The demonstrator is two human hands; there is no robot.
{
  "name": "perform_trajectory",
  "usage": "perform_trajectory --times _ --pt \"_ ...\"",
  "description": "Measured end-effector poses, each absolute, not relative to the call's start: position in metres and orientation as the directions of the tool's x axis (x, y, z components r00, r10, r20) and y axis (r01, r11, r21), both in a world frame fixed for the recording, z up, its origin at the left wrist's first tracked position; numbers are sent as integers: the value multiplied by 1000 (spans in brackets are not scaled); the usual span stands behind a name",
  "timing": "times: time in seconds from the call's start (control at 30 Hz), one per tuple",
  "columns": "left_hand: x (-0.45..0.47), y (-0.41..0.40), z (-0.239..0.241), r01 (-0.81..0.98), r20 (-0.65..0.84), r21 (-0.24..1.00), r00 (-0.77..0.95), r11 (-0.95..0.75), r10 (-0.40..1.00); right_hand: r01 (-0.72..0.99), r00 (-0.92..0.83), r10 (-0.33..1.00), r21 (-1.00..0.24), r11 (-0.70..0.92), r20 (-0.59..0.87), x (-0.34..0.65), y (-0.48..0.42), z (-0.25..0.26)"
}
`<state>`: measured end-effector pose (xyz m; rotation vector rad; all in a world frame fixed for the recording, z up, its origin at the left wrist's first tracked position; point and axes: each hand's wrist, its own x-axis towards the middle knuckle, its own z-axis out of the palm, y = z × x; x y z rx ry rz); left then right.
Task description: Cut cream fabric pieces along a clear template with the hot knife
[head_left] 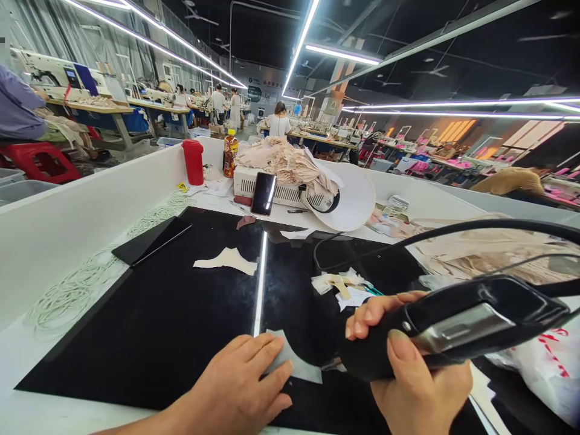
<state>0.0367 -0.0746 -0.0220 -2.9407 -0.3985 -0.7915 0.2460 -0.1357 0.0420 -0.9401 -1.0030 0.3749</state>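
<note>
My left hand (247, 382) lies flat with its fingers spread on a curved grey piece of thin sheet (304, 368), pressing it to a glossy black board (149, 329). In my right hand (414, 383) is a black corded hand tool (453, 323) with a metal lever along its body; my fingers wrap around it and the thumb lies on its side. The tool's small metal tip (334, 365) points left, at the right end of the grey piece. Whether tip and piece touch, I cannot tell. A cream shaped piece (226, 260) rests farther back on the board.
Scraps (342, 283) lie behind my right hand. The tool's cable (480, 225) arches to the right. At the back stand a phone (263, 193), a red cup (193, 163) and a machine (290, 194) piled with fabric. Green cord (75, 290) lines the left wall (90, 208).
</note>
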Motion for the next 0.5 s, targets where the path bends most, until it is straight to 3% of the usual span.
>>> perform_trajectory --times 0.27,0.5 --pt "44 -73 -37 273 627 9 748 -962 218 114 537 670 -831 545 513 244 -135 39" --pt "40 -75 -29 261 555 25 799 -965 231 75 542 659 -811 580 521 241 -145 44"
